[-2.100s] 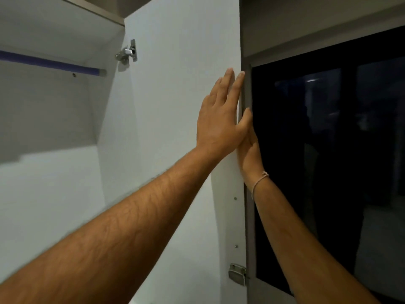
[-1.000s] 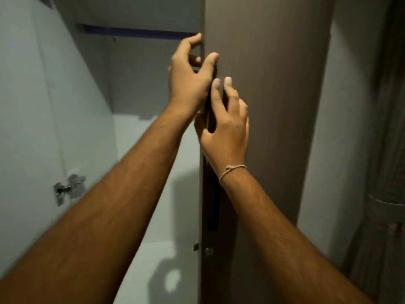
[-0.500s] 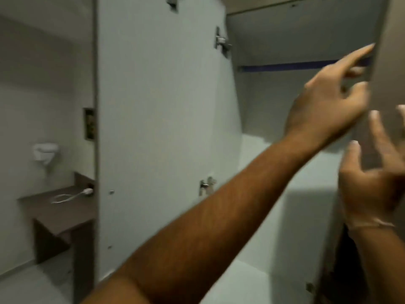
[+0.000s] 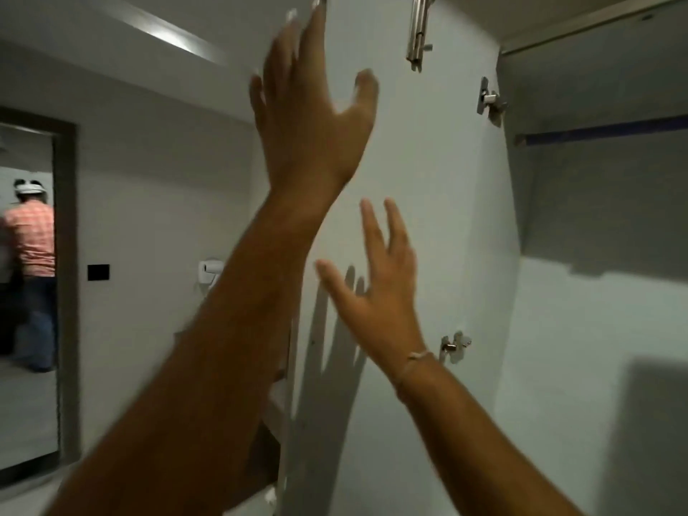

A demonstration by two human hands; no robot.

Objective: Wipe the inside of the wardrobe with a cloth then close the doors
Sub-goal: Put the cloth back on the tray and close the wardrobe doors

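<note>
The wardrobe's left door (image 4: 420,202) stands open, its pale inner face toward me, with metal hinges (image 4: 489,102) along its right side. My left hand (image 4: 312,121) is raised high at the door's free left edge, fingers spread, holding nothing. My right hand (image 4: 376,288) is lower, open with fingers apart, close in front of the door's inner face and casting a shadow on it. The wardrobe interior (image 4: 595,292) shows at right with a dark blue hanging rail (image 4: 603,134). No cloth is in view.
A doorway (image 4: 29,292) at far left shows a person in an orange checked shirt standing beyond it. A black wall plate (image 4: 98,272) and a white wall fitting (image 4: 210,271) are on the wall left of the door.
My view has swung left from the right door to the left door. Both hands have left the right door's edge and now reach toward the left door, fingers spread.
</note>
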